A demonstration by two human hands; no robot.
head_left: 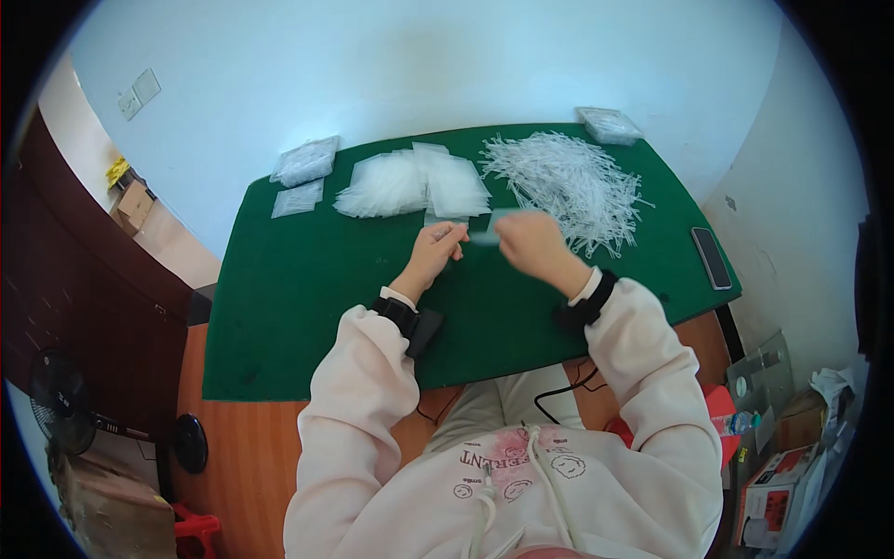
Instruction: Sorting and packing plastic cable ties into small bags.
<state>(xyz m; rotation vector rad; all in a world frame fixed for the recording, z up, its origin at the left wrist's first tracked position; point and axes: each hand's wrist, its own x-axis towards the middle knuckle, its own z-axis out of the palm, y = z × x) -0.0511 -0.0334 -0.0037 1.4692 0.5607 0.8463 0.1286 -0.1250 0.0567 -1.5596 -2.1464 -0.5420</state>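
My left hand [438,250] is closed in a pinch over the middle of the table, and whatever its fingers hold is too small to name. Just to its right, my right hand [535,244] is closed on a clear plastic bag [486,238], blurred by motion, which spans the gap toward my left fingertips. Beyond my hands lies a fanned pile of flat clear bags [382,184], with another stack of bags [456,186] overlapping its right side. A large heap of thin clear plastic strips with looped ends [577,186] spreads behind my right hand.
The green-topped table [307,317] stands against a pale wall. Filled clear packets [307,160] sit at its back left, above a smaller flat packet [298,198]; another packet bundle [610,126] is at the back right. A phone [711,258] lies by the right edge.
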